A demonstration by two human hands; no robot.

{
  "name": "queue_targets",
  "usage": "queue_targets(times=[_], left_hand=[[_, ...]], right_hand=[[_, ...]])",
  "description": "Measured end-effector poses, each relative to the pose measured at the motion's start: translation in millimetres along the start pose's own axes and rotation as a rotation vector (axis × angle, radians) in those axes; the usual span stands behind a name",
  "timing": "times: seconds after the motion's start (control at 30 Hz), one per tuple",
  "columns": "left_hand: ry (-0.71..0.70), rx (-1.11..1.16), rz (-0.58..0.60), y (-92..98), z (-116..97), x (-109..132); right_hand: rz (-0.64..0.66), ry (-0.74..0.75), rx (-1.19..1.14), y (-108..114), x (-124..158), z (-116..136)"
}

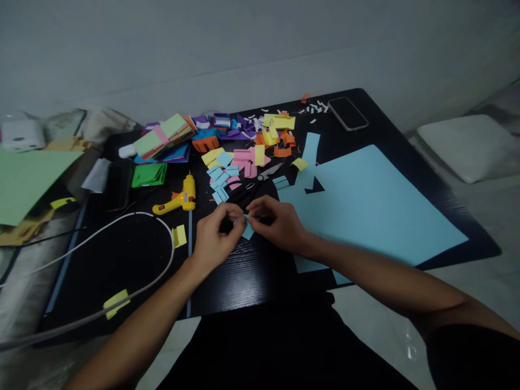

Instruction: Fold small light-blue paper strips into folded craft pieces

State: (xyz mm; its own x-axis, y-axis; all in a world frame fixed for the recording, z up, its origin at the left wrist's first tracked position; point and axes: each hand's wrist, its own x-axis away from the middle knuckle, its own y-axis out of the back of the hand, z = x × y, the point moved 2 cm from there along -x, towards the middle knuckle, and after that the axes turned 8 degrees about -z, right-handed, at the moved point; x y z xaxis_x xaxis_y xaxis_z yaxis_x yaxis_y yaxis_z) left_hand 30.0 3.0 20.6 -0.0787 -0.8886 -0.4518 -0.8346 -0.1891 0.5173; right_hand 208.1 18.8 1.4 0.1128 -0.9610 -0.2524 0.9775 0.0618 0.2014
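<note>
Between my fingertips is a small light-blue piece of paper [248, 231], held low over the near part of the black table. My left hand [219, 230] pinches its left side with thumb and forefinger. On the other side my right hand [280, 223] pinches it too, the fingertips of both hands nearly meeting. Just beyond them lie scissors [268, 172], partly hidden behind my right hand, and a group of folded light-blue paper pieces [219, 181]. A large light-blue sheet [377, 206] spreads under and past my right forearm.
Left of my hands lies a yellow glue gun [186, 196], with a white cable [170, 233] looping nearby. Stacked coloured paper [166, 136], pink pieces [244, 158] and orange pieces [284, 142] sit farther back. A phone [348, 114] rests at the back right. A green sheet [32, 179] is far left.
</note>
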Motion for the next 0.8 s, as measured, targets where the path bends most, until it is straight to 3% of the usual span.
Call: queue_targets(times=[0.43,0.67,0.8], left_hand=[[0.020,0.147,0.123,13.3,7,-4],[-0.177,0.138,0.283,14.4,5,-7],[-0.212,0.132,0.252,13.3,5,-6]], right_hand=[[0.136,-0.205,-0.170,7,-8,-3],[0.200,-0.324,-0.266,8,-12,-9],[0.276,-0.372,-0.329,7,-13,-9]])
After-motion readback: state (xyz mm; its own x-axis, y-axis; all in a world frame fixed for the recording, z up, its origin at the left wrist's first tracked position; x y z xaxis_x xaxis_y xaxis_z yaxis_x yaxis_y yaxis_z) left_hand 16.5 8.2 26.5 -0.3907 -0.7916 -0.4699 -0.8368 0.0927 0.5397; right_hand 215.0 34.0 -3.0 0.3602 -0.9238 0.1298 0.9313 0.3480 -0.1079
